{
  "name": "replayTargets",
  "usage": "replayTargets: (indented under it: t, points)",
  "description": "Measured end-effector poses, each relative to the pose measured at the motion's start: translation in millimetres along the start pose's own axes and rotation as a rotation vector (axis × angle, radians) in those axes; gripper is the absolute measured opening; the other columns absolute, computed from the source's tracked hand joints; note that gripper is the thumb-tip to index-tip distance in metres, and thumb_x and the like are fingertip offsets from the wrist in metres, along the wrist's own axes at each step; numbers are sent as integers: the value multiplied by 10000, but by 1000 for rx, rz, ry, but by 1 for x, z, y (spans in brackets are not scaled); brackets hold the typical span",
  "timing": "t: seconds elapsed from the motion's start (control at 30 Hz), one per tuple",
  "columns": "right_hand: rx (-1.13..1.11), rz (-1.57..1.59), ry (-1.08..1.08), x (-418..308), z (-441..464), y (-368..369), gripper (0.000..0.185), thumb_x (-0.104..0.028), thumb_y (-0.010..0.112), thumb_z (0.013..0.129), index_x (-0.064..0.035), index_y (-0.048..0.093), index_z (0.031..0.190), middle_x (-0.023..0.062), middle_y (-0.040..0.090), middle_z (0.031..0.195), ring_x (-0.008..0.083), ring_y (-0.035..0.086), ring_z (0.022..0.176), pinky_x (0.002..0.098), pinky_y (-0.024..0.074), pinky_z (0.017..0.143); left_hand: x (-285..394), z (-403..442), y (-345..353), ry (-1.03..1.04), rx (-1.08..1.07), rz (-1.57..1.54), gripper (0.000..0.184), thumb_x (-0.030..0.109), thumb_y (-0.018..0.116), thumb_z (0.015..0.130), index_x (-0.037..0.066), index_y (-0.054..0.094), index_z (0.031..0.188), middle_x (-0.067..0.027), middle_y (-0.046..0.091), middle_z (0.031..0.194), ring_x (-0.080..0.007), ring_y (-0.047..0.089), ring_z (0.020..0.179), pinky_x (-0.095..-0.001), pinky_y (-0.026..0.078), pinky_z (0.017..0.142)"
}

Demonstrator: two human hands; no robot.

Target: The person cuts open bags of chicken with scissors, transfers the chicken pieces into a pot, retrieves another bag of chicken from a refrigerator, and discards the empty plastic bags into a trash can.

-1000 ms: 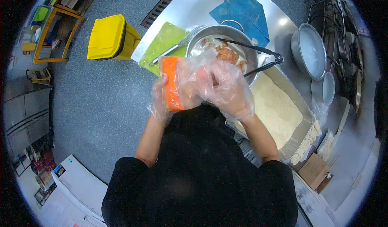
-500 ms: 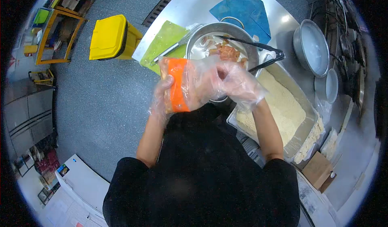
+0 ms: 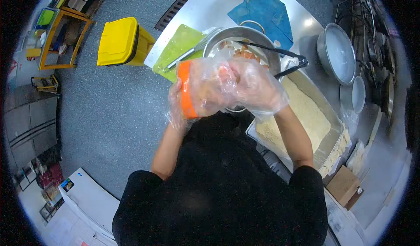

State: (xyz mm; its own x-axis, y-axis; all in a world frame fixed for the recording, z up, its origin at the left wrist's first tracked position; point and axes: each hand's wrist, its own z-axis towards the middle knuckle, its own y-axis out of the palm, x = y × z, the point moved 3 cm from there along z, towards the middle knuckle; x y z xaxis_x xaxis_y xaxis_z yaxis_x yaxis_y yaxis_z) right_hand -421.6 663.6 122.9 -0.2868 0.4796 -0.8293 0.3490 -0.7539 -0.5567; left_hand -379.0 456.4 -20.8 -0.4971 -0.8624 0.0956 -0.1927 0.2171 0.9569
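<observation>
L hand (image 3: 176, 98) grips clear orange-banded bag (image 3: 204, 90) in air nr bench's (image 3: 302, 16) near edge, R hand (image 3: 258, 86) closed on its other end; prob. working bag's end, next move needs firm L hold.

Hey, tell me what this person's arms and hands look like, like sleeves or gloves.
The left hand and right hand wear loose, see-through, wrinkled plastic gloves. Black sleeves end near the elbows, leaving the forearms bare.
</observation>
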Motion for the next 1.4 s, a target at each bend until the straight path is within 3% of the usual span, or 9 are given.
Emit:
replayTargets:
  t: [0.13, 0.23, 0.4, 0.5, 0.63, 0.8, 1.03, 1.2, 1.4]
  points:
    - [147, 287, 262, -2, 9, -19, 251, -27, 609, 793, 4, 599, 1042, 110, 681, 1011, 135, 617, 880, 291, 499, 770, -2, 2, 4, 200, 21, 1, 666, 450, 529, 876, 47, 412, 1393, -194, 502, 1361, -338, 523, 1218, -520, 402, 1058]
    - [249, 611, 168, 8, 12, -11, 284, -122, 629, 785, 9, 606, 1036, 166, 649, 857, 165, 645, 793, 295, 503, 744, -5, 4, 16, 142, -134, -47, 674, 421, 560, 860, 54, 401, 1403, -183, 506, 1360, -333, 527, 1213, -511, 405, 1058]
    - [140, -188, 80, -13, 3, 16, 283, -204, 590, 866, -27, 598, 1086, 250, 646, 973, 423, 612, 925, 487, 511, 776, -1, 12, -6, 19, -60, -8, 687, 388, 604, 846, 52, 387, 1404, -175, 512, 1341, -324, 532, 1206, -496, 416, 1052]
    - [-33, -358, 1, 3, 6, 17, 275, -223, 571, 878, -31, 598, 1072, 215, 660, 906, 392, 643, 869, 466, 521, 739, 0, 14, 12, 8, 37, 85, 668, 374, 603, 855, 45, 390, 1396, -171, 520, 1326, -324, 537, 1198, -492, 418, 1051]
    - [179, -480, -192, 24, 0, 24, 274, -253, 597, 867, -38, 614, 1036, 165, 660, 824, 341, 644, 743, 425, 526, 685, 8, 20, 19, 9, 106, 224, 658, 354, 587, 872, 49, 372, 1414, -174, 509, 1344, -329, 527, 1212, -496, 413, 1054]
    - [197, 58, 249, -15, 24, -3, 209, -236, 671, 850, -51, 632, 941, 101, 657, 799, 210, 633, 665, 331, 513, 651, 18, 17, 15, 137, -106, 117, 771, 474, 590, 848, 72, 328, 1452, -158, 466, 1400, -334, 470, 1278, -517, 381, 1078]
    - [358, 883, 418, -3, 23, -1, 138, -63, 704, 787, -60, 591, 867, 36, 623, 893, 91, 613, 768, 260, 512, 661, 9, 25, 27, 150, -144, -28, 820, 549, 604, 802, 99, 362, 1443, -145, 448, 1418, -327, 452, 1294, -499, 348, 1107]
    - [369, -188, -83, -18, 19, 9, 357, -60, 720, 711, -28, 663, 1062, 148, 652, 975, 336, 641, 902, 367, 498, 862, -5, 27, 10, -51, -254, -201, 762, 511, 583, 831, 103, 374, 1439, -141, 454, 1413, -317, 469, 1274, -491, 357, 1100]
    - [311, 502, 349, -10, 12, -17, 221, -75, 684, 779, 3, 685, 986, 82, 695, 906, 159, 647, 773, 283, 516, 709, 5, 16, 32, 181, -65, -45, 694, 477, 578, 857, 103, 404, 1416, -130, 488, 1381, -294, 484, 1259, -483, 367, 1090]
